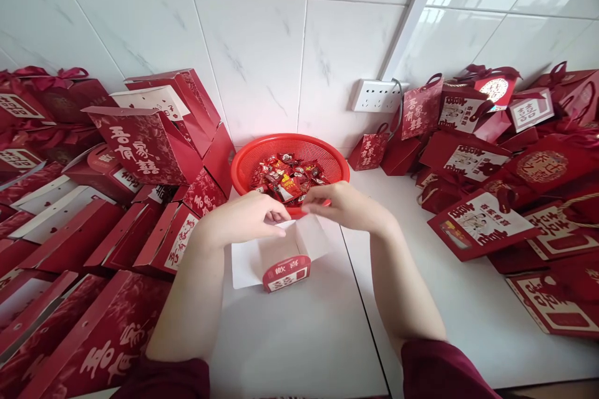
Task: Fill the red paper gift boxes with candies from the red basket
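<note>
**Open gift box below my hands, sweets beyond them**

Left of my hands, red boxes (121, 227) with white writing stand crowded in rows. My left hand (250, 217) hovers over the open box (286, 273), its thumb and fingers apart. The box stands below and between my hands, its pale inside showing. Just beyond both hands, the red basket (243, 165) holds wrapped sweets (286, 187). My right hand (344, 204) is loosely curled near the basket's rim; I cannot tell whether its fingertips meet. Further right, ribboned boxes (482, 224) lie piled.
</note>
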`<act>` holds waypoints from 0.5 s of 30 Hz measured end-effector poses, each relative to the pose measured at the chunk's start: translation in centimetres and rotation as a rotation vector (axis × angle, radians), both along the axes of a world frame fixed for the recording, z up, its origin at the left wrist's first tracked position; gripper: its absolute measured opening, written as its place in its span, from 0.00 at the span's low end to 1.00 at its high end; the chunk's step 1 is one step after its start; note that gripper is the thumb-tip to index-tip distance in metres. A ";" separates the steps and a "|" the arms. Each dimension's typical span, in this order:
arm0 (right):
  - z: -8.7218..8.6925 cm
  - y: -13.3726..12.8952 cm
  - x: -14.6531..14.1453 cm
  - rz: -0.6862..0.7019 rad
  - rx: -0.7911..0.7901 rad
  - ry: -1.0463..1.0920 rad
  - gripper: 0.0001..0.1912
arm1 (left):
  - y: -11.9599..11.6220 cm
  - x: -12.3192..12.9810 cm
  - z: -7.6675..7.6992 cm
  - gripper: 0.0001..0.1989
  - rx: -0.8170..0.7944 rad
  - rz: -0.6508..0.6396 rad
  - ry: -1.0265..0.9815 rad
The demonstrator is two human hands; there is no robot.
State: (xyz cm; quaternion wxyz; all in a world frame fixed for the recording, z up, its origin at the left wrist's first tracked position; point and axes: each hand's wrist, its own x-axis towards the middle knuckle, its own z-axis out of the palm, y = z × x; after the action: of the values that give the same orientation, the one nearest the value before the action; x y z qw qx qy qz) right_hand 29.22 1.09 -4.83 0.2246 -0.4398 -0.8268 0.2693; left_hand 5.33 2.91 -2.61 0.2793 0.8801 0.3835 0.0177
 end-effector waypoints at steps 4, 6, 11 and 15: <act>-1.1 2.7 0.8 -0.222 0.038 -0.028 0.16 | 0.6 0.2 -0.9 0.10 0.014 0.096 0.118; -1.8 4.5 0.8 -0.234 -0.016 -0.087 0.15 | 1.0 0.2 -1.3 0.10 0.033 0.144 0.172; -3.5 9.2 -1.2 -0.135 -0.200 -0.230 0.10 | 1.6 0.2 -1.3 0.11 0.085 0.155 0.072; -4.3 10.8 -2.8 -0.126 -0.311 -0.261 0.09 | 1.9 0.5 -1.1 0.13 0.096 0.126 -0.013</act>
State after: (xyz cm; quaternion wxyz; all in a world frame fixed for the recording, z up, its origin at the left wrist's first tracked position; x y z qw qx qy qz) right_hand 26.37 11.89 -9.09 0.0614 -0.5513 -0.7681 0.3199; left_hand 5.86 4.83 -3.73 0.2377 0.8663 0.4352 0.0592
